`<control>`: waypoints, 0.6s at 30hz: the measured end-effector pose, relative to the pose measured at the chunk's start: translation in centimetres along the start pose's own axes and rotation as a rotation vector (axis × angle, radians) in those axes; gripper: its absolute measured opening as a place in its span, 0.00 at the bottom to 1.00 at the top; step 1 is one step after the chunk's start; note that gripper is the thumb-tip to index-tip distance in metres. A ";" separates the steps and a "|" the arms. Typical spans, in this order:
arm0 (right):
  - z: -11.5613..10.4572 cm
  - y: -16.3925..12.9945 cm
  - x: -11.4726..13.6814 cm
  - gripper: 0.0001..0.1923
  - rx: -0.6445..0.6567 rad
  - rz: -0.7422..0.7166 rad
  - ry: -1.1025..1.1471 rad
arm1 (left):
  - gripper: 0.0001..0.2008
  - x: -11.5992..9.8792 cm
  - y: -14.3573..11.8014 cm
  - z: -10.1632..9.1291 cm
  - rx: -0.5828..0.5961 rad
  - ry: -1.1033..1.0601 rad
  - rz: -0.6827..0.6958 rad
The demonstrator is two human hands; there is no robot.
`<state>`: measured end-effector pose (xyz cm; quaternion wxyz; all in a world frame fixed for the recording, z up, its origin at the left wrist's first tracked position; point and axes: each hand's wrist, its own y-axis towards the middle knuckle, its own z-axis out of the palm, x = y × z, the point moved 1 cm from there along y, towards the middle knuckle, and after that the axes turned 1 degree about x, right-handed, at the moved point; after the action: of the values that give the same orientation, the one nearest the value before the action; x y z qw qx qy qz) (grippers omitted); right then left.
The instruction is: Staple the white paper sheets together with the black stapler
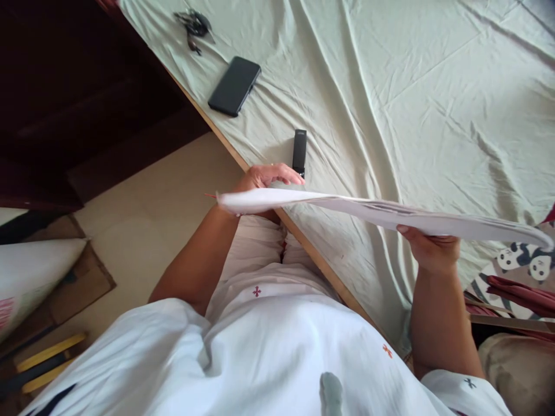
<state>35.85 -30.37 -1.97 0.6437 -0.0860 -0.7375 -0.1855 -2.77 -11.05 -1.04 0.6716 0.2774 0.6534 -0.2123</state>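
A thin, floppy bundle of white sheets (355, 209), likely paper, is seen almost edge-on in front of my body, stretching across both hands. My right hand (433, 249) grips its lower edge near the right end, thumb on the near side and the other fingers mostly hidden. My left hand (273, 173) is on the far side of the left end, its fingers stretched out above the edge; its thumb and palm are partly covered. A thin red tip (210, 195) pokes out at the bundle's left end. Just beyond my left fingertips lies a small black device (299, 151).
A pale green sheet (433, 133) covers the bed, whose wooden edge (318, 257) runs diagonally beside my legs. A black tablet-like case (235, 86) and a tangled dark cable (196, 26) lie farther back. Panda-print fabric (522, 260) is at right, a white sack (34, 277) at left.
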 end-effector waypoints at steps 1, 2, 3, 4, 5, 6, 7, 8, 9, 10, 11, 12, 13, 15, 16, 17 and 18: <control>-0.1 0.2 0.3 0.15 0.015 -0.005 -0.014 | 0.20 -0.4 0.2 0.2 0.005 -0.004 -0.014; -0.2 0.3 0.5 0.16 0.060 0.007 -0.037 | 0.20 -0.6 0.3 0.5 0.012 0.002 -0.031; -0.1 0.5 0.6 0.17 0.121 0.033 -0.063 | 0.19 -0.7 0.4 0.8 0.022 0.022 -0.048; 0.0 0.6 0.6 0.19 0.180 0.077 -0.094 | 0.17 -0.6 0.5 1.2 0.036 0.053 -0.059; 0.1 0.6 0.6 0.19 0.194 0.101 -0.116 | 0.16 -0.4 0.5 1.6 0.042 0.087 -0.060; 0.3 0.6 0.6 0.19 0.131 0.106 -0.135 | 0.17 -0.1 0.5 2.0 0.035 0.113 -0.054; 0.5 0.4 0.6 0.19 0.033 0.105 -0.144 | 0.19 0.2 0.4 2.3 0.010 0.129 -0.050; 0.7 0.1 0.7 0.21 -0.062 0.100 -0.137 | 0.23 0.6 0.3 2.5 -0.026 0.138 -0.052; 0.9 -0.2 0.8 0.22 -0.139 0.108 -0.123 | 0.28 1.0 0.1 2.7 -0.061 0.143 -0.062; 1.0 -0.7 0.8 0.24 -0.189 0.131 -0.099 | 0.33 1.4 -0.1 2.8 -0.089 0.148 -0.075; 1.1 -1.2 0.8 0.26 -0.206 0.171 -0.071 | 0.36 1.7 -0.3 2.9 -0.111 0.153 -0.088; 1.1 -1.8 0.6 0.26 -0.201 0.223 -0.047 | 0.39 1.9 -0.5 3.0 -0.123 0.158 -0.099; 1.0 -2.3 0.4 0.26 -0.186 0.281 -0.031 | 0.40 2.1 -0.7 3.0 -0.123 0.163 -0.108; 0.3 -3.2 -0.5 0.24 -0.091 0.352 -0.028 | 0.41 2.1 -0.8 3.0 -0.081 0.171 -0.129; -0.1 -3.5 -0.9 0.23 -0.030 0.363 -0.041 | 0.41 2.1 -0.9 2.9 -0.055 0.180 -0.145; -0.7 -3.6 -1.3 0.23 -0.005 0.350 -0.058 | 0.41 1.9 -0.8 2.9 -0.026 0.193 -0.162; -1.2 -3.6 -1.5 0.26 -0.019 0.326 -0.080 | 0.41 1.7 -0.8 2.9 0.003 0.209 -0.177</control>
<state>35.91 -33.99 -3.93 0.6344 -0.2177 -0.7372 -0.0819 -0.98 -13.42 -2.82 0.5782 0.2404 0.7413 -0.2415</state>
